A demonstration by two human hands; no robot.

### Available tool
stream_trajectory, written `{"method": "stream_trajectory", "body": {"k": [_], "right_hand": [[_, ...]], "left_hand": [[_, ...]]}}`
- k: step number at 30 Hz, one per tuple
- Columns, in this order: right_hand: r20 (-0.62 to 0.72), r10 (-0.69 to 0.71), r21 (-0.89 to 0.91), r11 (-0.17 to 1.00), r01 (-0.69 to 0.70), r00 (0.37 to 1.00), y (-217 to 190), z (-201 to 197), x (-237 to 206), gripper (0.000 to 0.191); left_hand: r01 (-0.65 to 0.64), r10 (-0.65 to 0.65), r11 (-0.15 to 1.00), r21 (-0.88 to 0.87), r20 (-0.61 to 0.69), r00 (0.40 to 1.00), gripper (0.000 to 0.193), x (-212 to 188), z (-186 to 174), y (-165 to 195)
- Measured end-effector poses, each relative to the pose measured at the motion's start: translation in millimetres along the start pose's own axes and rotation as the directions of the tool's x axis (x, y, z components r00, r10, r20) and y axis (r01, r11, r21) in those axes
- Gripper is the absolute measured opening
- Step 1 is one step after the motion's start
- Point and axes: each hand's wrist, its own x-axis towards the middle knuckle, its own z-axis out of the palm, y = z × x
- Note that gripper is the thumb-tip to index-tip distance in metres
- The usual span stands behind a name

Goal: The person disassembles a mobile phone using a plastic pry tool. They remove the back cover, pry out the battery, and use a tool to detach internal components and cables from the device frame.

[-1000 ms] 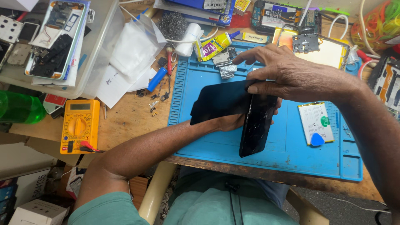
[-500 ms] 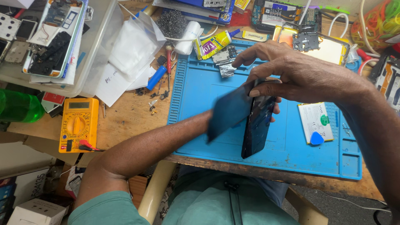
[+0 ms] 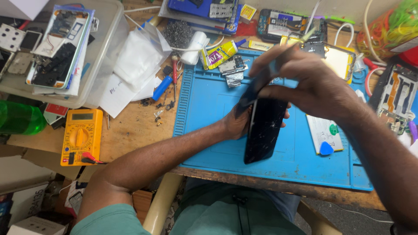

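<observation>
A black phone [image 3: 263, 130] with a cracked screen stands on edge over the blue work mat [image 3: 209, 104]. My left hand [image 3: 235, 124] grips it from behind, at its left side. My right hand [image 3: 311, 82] comes over the top and pinches a dark thin back panel [image 3: 254, 89], which is lifted away from the phone's upper left edge and tilted steeply. Most of my left fingers are hidden behind the phone.
On the mat lie a white card with a blue pick [image 3: 324, 135], a glue tube [image 3: 222, 53] and small metal parts [image 3: 233, 69]. A yellow multimeter [image 3: 82, 135] sits at the left on the wooden table. A clear bin of phone parts [image 3: 56, 48] stands far left.
The dark panel lay flat across the phone, then swung up and away to a steep tilt. My right hand rose with it. The phone turned more upright.
</observation>
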Motion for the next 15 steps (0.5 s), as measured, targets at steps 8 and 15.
{"method": "stream_trajectory", "body": {"k": [8, 15], "right_hand": [[-0.721, 0.214, 0.088, 0.972, -0.22, 0.659, -24.8, -5.5, -43.5, 0.014], [-0.612, 0.115, -0.208, 0.931, -0.299, 0.782, -27.7, 0.0, -91.4, 0.01]], "left_hand": [[-0.173, 0.158, 0.929, 0.327, 0.072, 0.985, 0.089, -2.5, 33.7, 46.6], [-0.263, 0.221, 0.773, 0.578, 0.144, 0.965, 0.091, 5.2, 41.0, 45.8]]}}
